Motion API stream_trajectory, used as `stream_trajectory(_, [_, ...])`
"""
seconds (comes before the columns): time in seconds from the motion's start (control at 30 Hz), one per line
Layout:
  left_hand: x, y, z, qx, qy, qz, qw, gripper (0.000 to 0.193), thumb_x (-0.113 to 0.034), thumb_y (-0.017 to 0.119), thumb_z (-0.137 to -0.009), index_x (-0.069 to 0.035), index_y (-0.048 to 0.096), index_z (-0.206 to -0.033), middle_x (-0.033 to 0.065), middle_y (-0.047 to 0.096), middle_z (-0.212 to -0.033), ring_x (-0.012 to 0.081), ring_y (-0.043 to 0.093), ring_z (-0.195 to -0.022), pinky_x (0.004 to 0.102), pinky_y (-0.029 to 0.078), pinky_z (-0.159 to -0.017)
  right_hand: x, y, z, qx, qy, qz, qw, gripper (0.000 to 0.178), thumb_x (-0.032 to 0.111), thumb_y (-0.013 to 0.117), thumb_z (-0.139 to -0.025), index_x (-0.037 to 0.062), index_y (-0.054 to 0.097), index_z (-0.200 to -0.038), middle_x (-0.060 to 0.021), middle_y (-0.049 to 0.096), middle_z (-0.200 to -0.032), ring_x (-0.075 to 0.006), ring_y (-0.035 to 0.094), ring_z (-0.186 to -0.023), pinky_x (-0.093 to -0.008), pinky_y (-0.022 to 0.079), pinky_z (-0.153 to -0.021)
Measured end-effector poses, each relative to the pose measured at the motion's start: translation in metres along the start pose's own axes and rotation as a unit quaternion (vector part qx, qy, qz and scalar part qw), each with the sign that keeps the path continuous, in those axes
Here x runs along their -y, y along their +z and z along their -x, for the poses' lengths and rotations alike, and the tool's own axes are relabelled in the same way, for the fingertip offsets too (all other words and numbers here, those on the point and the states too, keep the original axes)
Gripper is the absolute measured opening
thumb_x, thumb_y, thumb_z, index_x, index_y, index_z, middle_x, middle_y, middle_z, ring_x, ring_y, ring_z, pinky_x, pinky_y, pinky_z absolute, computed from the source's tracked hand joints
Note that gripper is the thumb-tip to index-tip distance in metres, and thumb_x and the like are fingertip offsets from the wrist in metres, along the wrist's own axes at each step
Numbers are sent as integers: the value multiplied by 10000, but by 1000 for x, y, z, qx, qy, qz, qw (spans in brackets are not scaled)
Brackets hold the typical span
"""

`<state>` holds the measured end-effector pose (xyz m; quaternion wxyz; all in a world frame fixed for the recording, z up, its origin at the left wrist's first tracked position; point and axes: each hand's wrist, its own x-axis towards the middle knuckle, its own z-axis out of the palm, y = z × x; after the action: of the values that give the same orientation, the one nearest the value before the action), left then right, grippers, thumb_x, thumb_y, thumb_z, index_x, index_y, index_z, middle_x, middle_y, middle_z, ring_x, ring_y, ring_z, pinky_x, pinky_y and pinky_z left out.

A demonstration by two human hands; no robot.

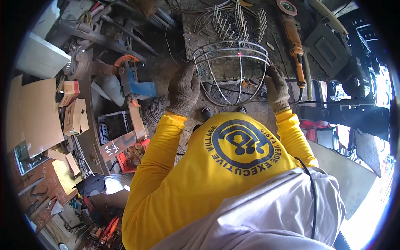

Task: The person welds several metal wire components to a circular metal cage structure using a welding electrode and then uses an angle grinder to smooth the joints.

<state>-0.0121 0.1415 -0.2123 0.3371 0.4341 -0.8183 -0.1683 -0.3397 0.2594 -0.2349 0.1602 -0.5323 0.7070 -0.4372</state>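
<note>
A rounded metal wire frame (pixel 240 77), with curved ribs joining two rim hoops, is held up between my hands in front of the workbench (pixel 200 31). My left hand (pixel 183 88), in a dark knit work glove, is closed on its left side. The other side is gripped by my right hand (pixel 276 86), gloved the same way, near the rim. A small bright red spot shows on the upper hoop. Past the frame, several rows of short metal rods (pixel 239 21) stand on the bench, beside bent wire rings (pixel 204 21).
An orange angle grinder (pixel 295 48) lies on the bench's right part, its cord running down. Beside it is a dark metal plate (pixel 326 49). To the left are a blue clamp-like tool (pixel 139 85), a coil of wire (pixel 155 111), a plastic crate (pixel 113 125) and cardboard boxes (pixel 75 117).
</note>
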Motion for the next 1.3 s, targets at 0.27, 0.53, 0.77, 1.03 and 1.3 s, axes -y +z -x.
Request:
stream_trajectory(0.27, [-11, 2, -7, -24, 11, 14, 1000, 365, -132, 631, -934, -16, 620, -1280, 219, 688, -1178, 407, 663, -1063, 448, 537, -921, 1, -4, -4, 9, -26, 43, 999, 494, 181, 657, -934, 36, 582, -1400, -204, 602, -1358, -336, 590, -1253, -393, 465, -1048])
stream_trajectory(0.53, [8, 2, 24, -44, -24, 30, 998, 423, -84, 609, -958, 44, 553, -1357, 232, 631, -1303, 362, 642, -1187, 397, 520, -1004, 35, -46, -70, -77, 19, 226, 971, 356, 265, 641, -919, 61, 687, -1207, -215, 724, -1005, -413, 691, -937, -444, 554, -830])
stream_trajectory(0.77, [-1, -4, 24, -40, -14, 44, 998, 405, -86, 623, -933, 56, 588, -1310, 234, 648, -1263, 345, 644, -1160, 396, 509, -1003, -61, -31, -116, 147, 24, 509, 848, 193, 180, 632, -861, 78, 774, -943, -154, 758, -851, -293, 734, -759, -441, 580, -708])
stream_trajectory(1.03, [-35, -18, 24, -88, -32, 25, 995, 361, -86, 658, -905, 60, 624, -1234, 245, 661, -1209, 322, 666, -1130, 386, 537, -970, 4, -57, -110, 110, 117, 278, 947, 309, 217, 593, -925, 24, 599, -1167, -236, 730, -1053, -377, 714, -1003, -453, 570, -806])
stream_trajectory(1.3, [-147, -11, -14, -18, 57, 100, 993, 358, -93, 674, -913, 39, 618, -1240, 193, 728, -976, 293, 736, -900, 375, 580, -801, 52, -61, -36, 18, -13, -231, 973, 685, 98, 664, -892, 4, 361, -1499, -125, 664, -900, -241, 686, -845, -364, 558, -788])
